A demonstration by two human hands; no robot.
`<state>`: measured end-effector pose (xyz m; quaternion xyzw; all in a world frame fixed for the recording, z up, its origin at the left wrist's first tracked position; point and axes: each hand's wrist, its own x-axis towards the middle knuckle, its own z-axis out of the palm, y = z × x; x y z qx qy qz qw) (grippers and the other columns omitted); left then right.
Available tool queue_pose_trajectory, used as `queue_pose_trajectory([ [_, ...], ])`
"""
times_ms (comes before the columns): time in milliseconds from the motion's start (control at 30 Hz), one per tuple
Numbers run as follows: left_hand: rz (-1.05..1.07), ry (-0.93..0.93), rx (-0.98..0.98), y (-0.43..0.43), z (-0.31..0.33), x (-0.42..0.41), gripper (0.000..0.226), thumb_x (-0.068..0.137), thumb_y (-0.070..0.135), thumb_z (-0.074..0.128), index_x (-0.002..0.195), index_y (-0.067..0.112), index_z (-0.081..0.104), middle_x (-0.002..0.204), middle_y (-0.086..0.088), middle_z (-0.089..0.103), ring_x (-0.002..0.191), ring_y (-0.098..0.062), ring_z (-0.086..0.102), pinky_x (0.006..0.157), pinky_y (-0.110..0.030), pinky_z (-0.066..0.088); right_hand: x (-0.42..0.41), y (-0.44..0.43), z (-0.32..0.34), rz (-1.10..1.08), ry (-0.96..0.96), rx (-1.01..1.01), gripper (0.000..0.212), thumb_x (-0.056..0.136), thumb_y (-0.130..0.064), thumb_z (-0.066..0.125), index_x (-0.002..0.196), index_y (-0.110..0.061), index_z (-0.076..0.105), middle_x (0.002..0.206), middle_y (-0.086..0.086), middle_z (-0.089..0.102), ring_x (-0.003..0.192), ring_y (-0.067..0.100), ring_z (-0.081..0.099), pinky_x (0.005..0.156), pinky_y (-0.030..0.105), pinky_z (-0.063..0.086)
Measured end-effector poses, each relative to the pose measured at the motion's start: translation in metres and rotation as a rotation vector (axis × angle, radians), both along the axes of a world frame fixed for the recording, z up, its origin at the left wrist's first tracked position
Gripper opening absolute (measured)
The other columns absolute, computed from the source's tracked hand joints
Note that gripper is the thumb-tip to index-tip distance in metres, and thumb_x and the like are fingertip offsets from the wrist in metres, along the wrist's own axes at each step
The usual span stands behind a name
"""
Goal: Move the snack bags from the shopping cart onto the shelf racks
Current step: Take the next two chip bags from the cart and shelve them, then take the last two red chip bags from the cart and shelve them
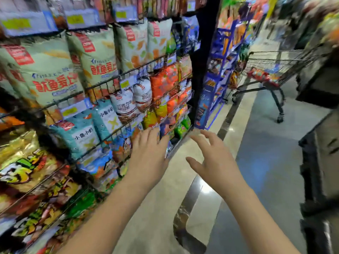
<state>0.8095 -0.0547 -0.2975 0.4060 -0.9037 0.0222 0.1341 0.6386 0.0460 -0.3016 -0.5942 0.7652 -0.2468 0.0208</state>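
Observation:
Wire shelf racks [128, 70] packed with snack bags fill the left side. My left hand [149, 153] is flat and open, fingers resting against small blue and orange bags [121, 147] on a lower rack. My right hand [214, 160] hovers open beside it over the floor, fingers spread, holding nothing. The shopping cart [271, 70] stands far off at the upper right, with red snack bags [260, 75] lying in its basket.
A blue display stand [220, 74] stands past the black rack post, between the racks and the cart. Dark crates or shelving [319, 162] line the right edge. The tiled aisle floor [256, 143] runs between them toward the cart.

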Motion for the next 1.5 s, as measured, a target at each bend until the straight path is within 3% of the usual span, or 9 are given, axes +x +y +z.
queue_pose_trajectory([
  [100,-0.077,0.000,-0.007,0.006,0.006,-0.074,0.065,0.066,0.031,0.092,0.123,0.014,0.068,0.135,-0.017,0.059,0.128,-0.042,0.055,0.103,-0.055,0.048,-0.068,0.019,0.000,-0.091,-0.021,-0.011,0.062,0.085,-0.033,0.078,0.142,-0.024,0.055,0.152,0.012,0.046,0.128,0.034,0.056,0.101,0.048,0.050],
  [233,-0.168,0.041,0.016,0.011,0.012,-0.173,0.064,0.081,0.036,0.081,0.138,0.017,0.058,0.149,-0.013,0.047,0.139,-0.038,0.042,0.111,-0.052,0.040,-0.166,0.042,0.001,-0.168,-0.037,-0.039,0.060,0.087,-0.031,0.074,0.143,-0.026,0.055,0.152,0.007,0.047,0.133,0.030,0.051,0.105,0.045,0.047],
  [333,-0.206,0.062,0.020,0.012,0.008,-0.237,0.065,0.080,0.037,0.083,0.137,0.017,0.060,0.143,-0.013,0.051,0.134,-0.039,0.046,0.108,-0.051,0.041,-0.224,0.058,0.004,-0.219,-0.037,-0.017,0.062,0.087,-0.031,0.076,0.145,-0.025,0.054,0.153,0.005,0.046,0.138,0.026,0.047,0.108,0.040,0.040],
  [467,-0.258,0.055,0.047,0.008,0.007,-0.313,0.064,0.084,0.040,0.078,0.141,0.020,0.056,0.147,-0.012,0.048,0.139,-0.038,0.042,0.115,-0.052,0.037,-0.285,0.076,0.001,-0.280,-0.092,-0.087,0.061,0.083,-0.025,0.081,0.140,-0.023,0.059,0.145,0.004,0.054,0.125,0.025,0.056,0.101,0.038,0.046],
  [633,-0.331,0.040,0.068,-0.013,0.007,-0.390,0.062,0.091,0.040,0.070,0.147,0.023,0.050,0.154,-0.008,0.041,0.145,-0.033,0.034,0.118,-0.048,0.031,-0.350,0.065,-0.016,-0.341,-0.128,-0.104,0.058,0.083,-0.026,0.082,0.137,-0.022,0.061,0.143,0.000,0.055,0.127,0.021,0.055,0.105,0.037,0.046],
  [800,-0.404,0.051,0.084,-0.063,0.002,-0.463,0.065,0.091,0.046,0.071,0.149,0.027,0.049,0.154,-0.004,0.041,0.147,-0.028,0.032,0.119,-0.049,0.035,-0.415,0.025,-0.028,-0.413,-0.082,-0.008,0.057,0.086,-0.031,0.077,0.139,-0.025,0.058,0.145,0.005,0.053,0.133,0.025,0.051,0.106,0.041,0.047],
  [1000,-0.471,0.057,0.157,-0.165,0.003,-0.554,0.070,0.092,0.048,0.070,0.153,0.031,0.041,0.162,-0.001,0.028,0.152,-0.024,0.017,0.123,-0.044,0.023,-0.495,-0.066,-0.025,-0.477,-0.068,0.008,0.059,0.090,-0.037,0.074,0.145,-0.030,0.052,0.150,-0.005,0.047,0.133,0.017,0.050,0.106,0.030,0.040],
  [1233,-0.567,0.018,0.208,-0.285,0.013,-0.658,0.070,0.089,0.047,0.074,0.151,0.029,0.044,0.156,-0.004,0.034,0.149,-0.027,0.022,0.120,-0.045,0.027,-0.583,-0.173,-0.003,-0.572,-0.119,0.011,0.058,0.092,-0.038,0.071,0.146,-0.030,0.051,0.150,-0.008,0.044,0.137,0.012,0.044,0.112,0.031,0.039],
  [1500,-0.645,-0.015,0.210,-0.355,0.014,-0.773,0.071,0.088,0.047,0.075,0.150,0.029,0.045,0.159,-0.003,0.033,0.150,-0.027,0.023,0.123,-0.046,0.028,-0.685,-0.240,0.005,-0.630,-0.128,0.050,0.059,0.093,-0.040,0.070,0.147,-0.031,0.049,0.151,-0.007,0.043,0.136,0.015,0.046,0.111,0.033,0.041],
])
